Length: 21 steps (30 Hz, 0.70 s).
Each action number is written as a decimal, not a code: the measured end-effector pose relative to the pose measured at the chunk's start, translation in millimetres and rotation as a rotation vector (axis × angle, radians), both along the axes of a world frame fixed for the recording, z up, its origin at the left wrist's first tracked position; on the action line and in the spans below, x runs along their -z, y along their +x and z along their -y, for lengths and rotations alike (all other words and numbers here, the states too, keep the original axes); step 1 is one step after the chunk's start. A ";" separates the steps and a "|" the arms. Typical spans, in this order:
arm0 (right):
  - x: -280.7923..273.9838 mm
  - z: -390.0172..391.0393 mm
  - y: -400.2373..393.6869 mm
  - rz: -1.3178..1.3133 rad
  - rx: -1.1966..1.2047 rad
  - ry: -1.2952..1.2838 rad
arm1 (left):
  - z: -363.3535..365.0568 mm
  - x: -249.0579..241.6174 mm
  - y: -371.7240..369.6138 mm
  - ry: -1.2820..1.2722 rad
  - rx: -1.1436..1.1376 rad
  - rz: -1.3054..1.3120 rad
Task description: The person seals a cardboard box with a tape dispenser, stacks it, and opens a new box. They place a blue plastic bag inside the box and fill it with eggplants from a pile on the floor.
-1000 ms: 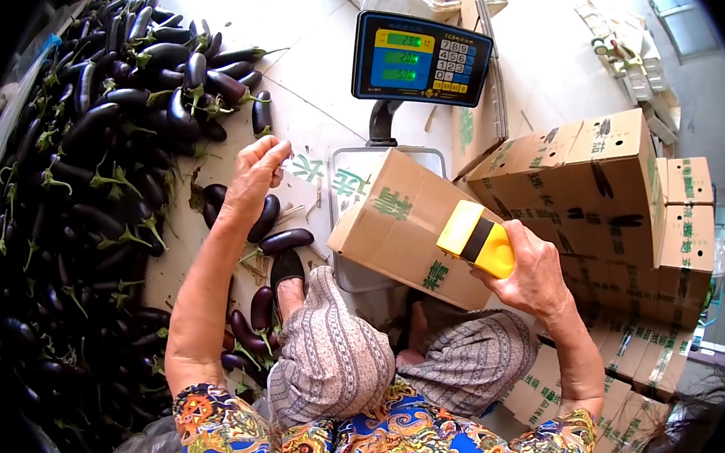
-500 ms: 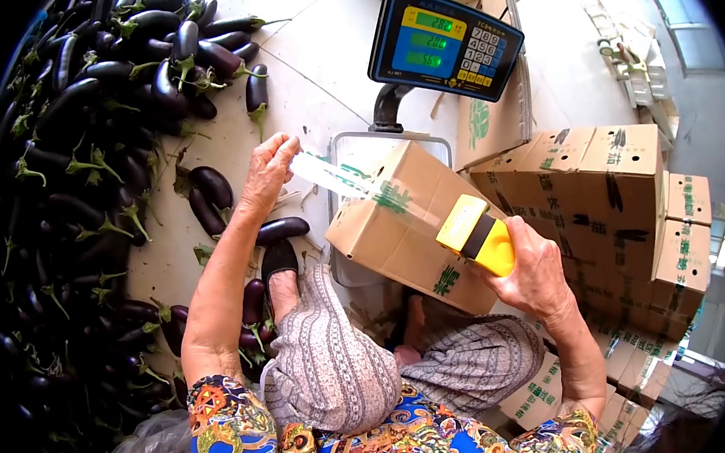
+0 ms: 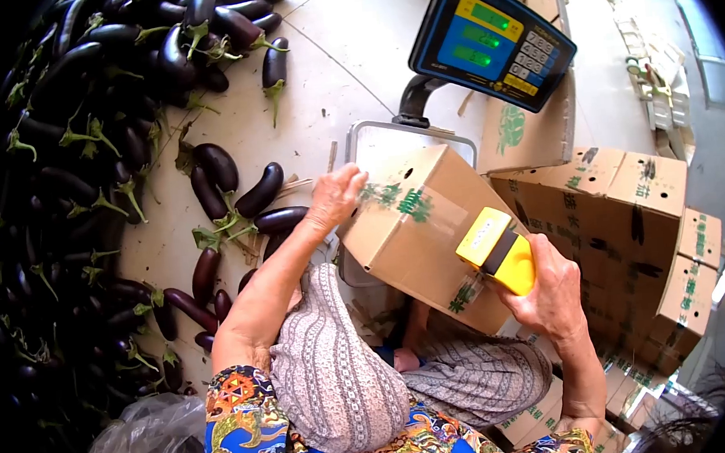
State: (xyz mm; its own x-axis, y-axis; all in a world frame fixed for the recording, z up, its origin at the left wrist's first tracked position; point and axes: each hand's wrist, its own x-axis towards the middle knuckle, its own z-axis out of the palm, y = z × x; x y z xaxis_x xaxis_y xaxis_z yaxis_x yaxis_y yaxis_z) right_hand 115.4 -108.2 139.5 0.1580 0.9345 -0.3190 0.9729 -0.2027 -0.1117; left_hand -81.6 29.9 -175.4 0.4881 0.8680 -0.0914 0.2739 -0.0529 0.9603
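A brown cardboard box (image 3: 414, 235) with green print rests tilted across the scale's metal platform (image 3: 364, 141). My left hand (image 3: 336, 199) is at the box's upper left edge, its fingers curled on the end of a strip of clear packing tape (image 3: 442, 212). This strip lies along the box top toward the dispenser. In my right hand (image 3: 546, 284) is a yellow tape dispenser (image 3: 498, 251) with a dark band, held against the lower right part of the box top.
A large heap of eggplants (image 3: 77, 164) covers the floor at left, with several loose ones (image 3: 215, 166) nearer the box. The scale's display (image 3: 492, 37) stands behind it. Stacked cartons (image 3: 592, 217) are at right. A clear plastic bag (image 3: 146, 448) lies at lower left.
My left hand has come down from beyond the box to its edge, bringing the raised tape end down with it. The right hand still holds the dispenser on the box. The view has shifted.
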 end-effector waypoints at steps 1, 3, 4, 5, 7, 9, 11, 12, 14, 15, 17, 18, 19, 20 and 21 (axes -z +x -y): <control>1.2 -0.8 0.9 -0.009 -0.004 0.010 | 4.5 -3.3 2.9 -0.013 0.001 -0.033; 2.6 -1.9 1.2 -0.028 -0.005 0.020 | 9.2 -9.2 6.2 0.044 0.040 -0.085; 2.5 -2.0 1.6 -0.034 -0.006 0.025 | 8.3 -15.5 6.5 0.047 0.074 -0.119; 3.0 -2.6 1.8 -0.045 -0.009 0.040 | 8.4 -14.1 7.6 0.072 0.087 -0.138; 4.2 -2.6 0.7 -0.054 -0.008 0.056 | 7.2 -18.1 4.6 0.241 0.156 -0.188; 6.1 0.5 0.7 -0.065 0.003 0.067 | 8.4 -4.1 5.4 0.051 0.146 -0.276; 5.9 -0.2 2.0 -0.080 -0.006 0.075 | 2.9 -5.7 5.1 0.000 0.176 -0.345; 5.9 1.1 1.0 -0.087 -0.001 0.077 | 0.8 -5.9 4.1 0.025 0.224 -0.353; 6.6 2.1 0.4 -0.091 0.020 0.069 | -3.1 -3.2 3.3 0.076 0.160 -0.258; 7.4 3.4 0.6 -0.095 0.023 0.083 | -9.5 -0.4 8.1 0.112 0.057 -0.150; 11.2 8.0 3.1 -0.095 0.033 0.114 | -25.2 -17.8 19.4 0.236 -0.081 0.071; 12.2 9.9 2.1 -0.103 0.053 0.106 | -29.9 -20.9 33.3 0.051 -0.102 0.168; 12.2 9.5 2.1 -0.110 0.063 0.103 | -21.5 -3.3 53.3 0.035 -0.064 0.252; 11.6 7.8 3.1 -0.115 0.074 0.112 | -15.0 14.4 68.2 0.030 -0.024 0.339; 12.7 9.0 5.7 -0.137 0.066 0.131 | -16.2 12.2 68.0 0.016 -0.071 0.316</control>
State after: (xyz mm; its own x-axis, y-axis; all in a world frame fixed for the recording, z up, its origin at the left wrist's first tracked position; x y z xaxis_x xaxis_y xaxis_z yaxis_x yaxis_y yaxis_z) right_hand 121.1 -117.2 126.8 0.1834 0.9585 -0.2182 0.9320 -0.2402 -0.2715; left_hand -13.6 46.2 -187.6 0.4283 0.9010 0.0687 -0.0341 -0.0599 0.9976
